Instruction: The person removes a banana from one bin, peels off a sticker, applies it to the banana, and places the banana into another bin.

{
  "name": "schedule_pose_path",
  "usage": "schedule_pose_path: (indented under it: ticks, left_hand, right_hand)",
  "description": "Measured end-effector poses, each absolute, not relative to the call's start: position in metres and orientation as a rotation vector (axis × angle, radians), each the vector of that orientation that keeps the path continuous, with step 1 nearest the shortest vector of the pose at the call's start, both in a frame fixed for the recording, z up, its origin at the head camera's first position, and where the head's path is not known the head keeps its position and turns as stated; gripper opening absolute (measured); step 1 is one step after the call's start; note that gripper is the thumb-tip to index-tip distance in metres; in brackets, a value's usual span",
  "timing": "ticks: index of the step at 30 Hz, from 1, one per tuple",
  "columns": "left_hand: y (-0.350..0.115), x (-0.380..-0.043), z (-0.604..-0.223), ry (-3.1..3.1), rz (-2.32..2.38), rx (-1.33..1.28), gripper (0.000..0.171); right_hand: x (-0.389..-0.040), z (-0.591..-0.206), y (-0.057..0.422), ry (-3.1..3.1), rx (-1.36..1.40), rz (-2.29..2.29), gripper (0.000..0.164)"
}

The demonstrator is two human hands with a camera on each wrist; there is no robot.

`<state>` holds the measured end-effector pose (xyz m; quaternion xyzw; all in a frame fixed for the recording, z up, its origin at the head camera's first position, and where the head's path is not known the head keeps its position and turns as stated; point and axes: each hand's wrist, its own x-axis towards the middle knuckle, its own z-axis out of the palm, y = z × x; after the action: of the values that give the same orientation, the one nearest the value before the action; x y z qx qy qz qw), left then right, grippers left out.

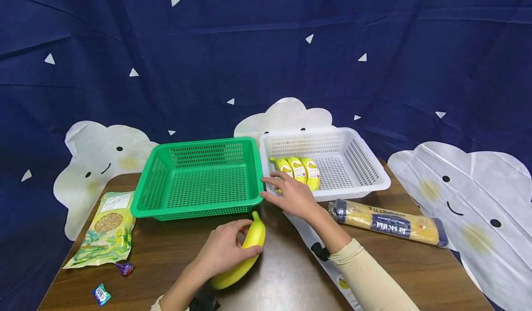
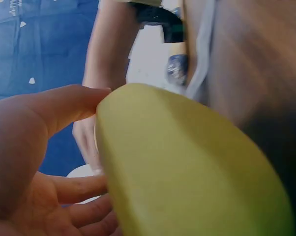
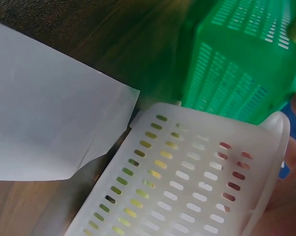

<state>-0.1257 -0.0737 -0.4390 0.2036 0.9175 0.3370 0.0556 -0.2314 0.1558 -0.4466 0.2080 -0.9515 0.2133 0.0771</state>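
Observation:
A large yellow banana [image 1: 245, 255] slants upward from the table in front of the green basket [image 1: 141, 207]. My left hand [image 1: 224, 248] grips it from the left, thumb on the near side and fingers behind. In the left wrist view the banana [image 2: 182, 162] fills much of the picture. My right hand [image 1: 291, 195] reaches over the front left corner of the white basket [image 1: 353, 193], fingers extended toward the green basket's right rim. Whether they touch either rim is unclear. Three labelled yellow bananas [image 1: 299, 170] lie side by side inside the white basket.
A spaghetti pack [image 1: 390, 223] lies right of my right arm. A long white paper strip [image 1: 301, 228] runs beneath that arm. At left are a yellow-green food bag [image 1: 110, 228], a purple wrapped candy [image 1: 124, 268] and a blue candy [image 1: 101, 295]. Dark blue cloth [image 1: 266, 47] hangs behind.

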Motion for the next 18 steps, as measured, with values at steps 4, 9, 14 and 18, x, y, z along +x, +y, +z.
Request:
schedule_pose_path:
  ticks: [4, 9, 14, 18]
  left_hand:
    - [-0.065, -0.125, -0.453, 2.766, 0.999, 0.587, 0.070]
    - [-0.057, -0.123, -0.464, 2.751, 0.979, 0.515, 0.070]
    - [-0.050, -0.123, -0.471, 2.755, 0.938, 0.458, 0.074]
    - [-0.047, -0.123, -0.478, 2.735, 0.950, 0.421, 0.076]
  right_hand:
    - [-0.232, -0.446, 0.156, -2.848, 0.626, 0.623, 0.053]
    - [-0.232, -0.446, 0.155, -2.848, 0.627, 0.623, 0.054]
    - [-0.232, -0.446, 0.156, -2.844, 0.643, 0.629, 0.055]
    - [-0.231, -0.444, 0.157, -2.852, 0.641, 0.637, 0.055]
